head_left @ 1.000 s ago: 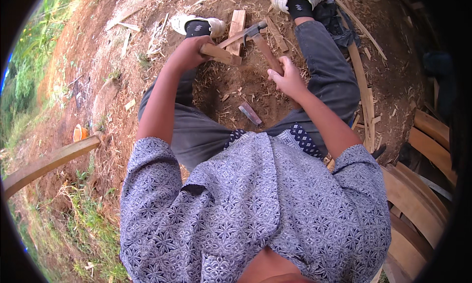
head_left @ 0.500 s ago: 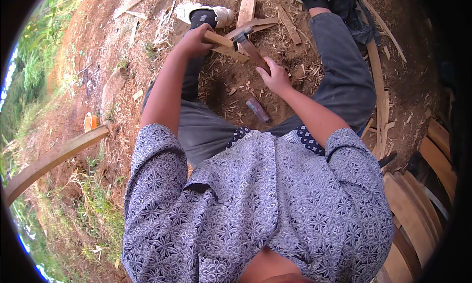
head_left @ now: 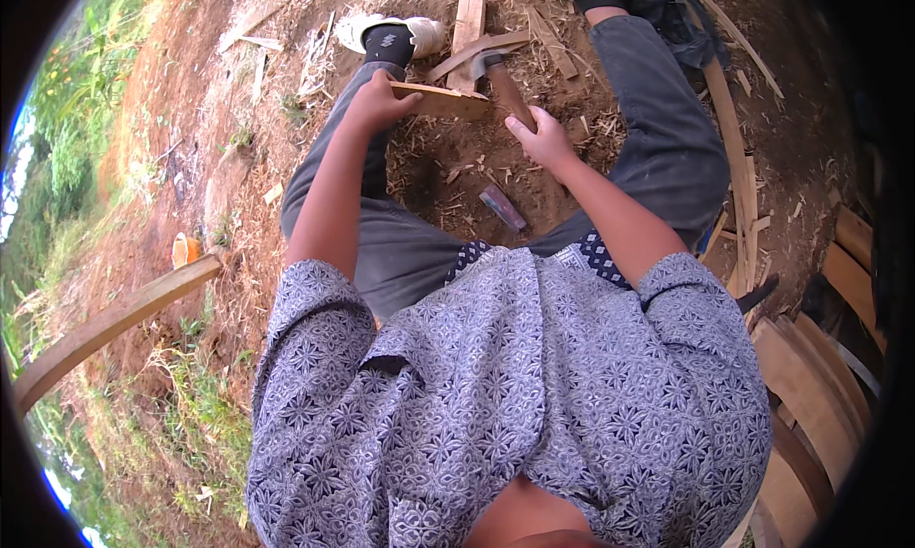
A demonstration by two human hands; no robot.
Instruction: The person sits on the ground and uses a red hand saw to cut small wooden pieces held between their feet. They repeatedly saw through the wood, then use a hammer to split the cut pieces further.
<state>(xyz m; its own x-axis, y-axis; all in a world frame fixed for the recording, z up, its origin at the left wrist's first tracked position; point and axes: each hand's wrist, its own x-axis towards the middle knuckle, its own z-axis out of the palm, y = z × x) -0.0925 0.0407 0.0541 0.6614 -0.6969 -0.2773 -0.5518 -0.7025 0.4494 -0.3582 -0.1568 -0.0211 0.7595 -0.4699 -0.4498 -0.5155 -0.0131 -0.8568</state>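
My left hand [head_left: 377, 102] grips one end of a short flat piece of wood [head_left: 443, 102], tilted on edge between my knees. Its other end points right and looks chipped. My right hand [head_left: 544, 140] is closed round the wooden handle of a short tool with a grey metal head [head_left: 510, 91], perhaps an adze or hatchet. The head is raised just beyond the wood's right end, apart from it. Behind it, a light wooden block [head_left: 468, 26] lies on the ground with a curved strip of wood [head_left: 496, 45] across it.
Between my thighs a reddish-grey rectangular block [head_left: 502, 208] lies on the dirt among wood shavings. Long wood strips [head_left: 740, 205] run along my right leg, near a dark plastic bag [head_left: 667, 24]. Curved boards [head_left: 801, 386] are stacked at right. A beam [head_left: 114, 329] and an orange object [head_left: 186, 251] are at left.
The tool's head has moved away from the wood, to the right and upward in view. My left hand has shifted slightly down, and the wood now shows its broad face more.
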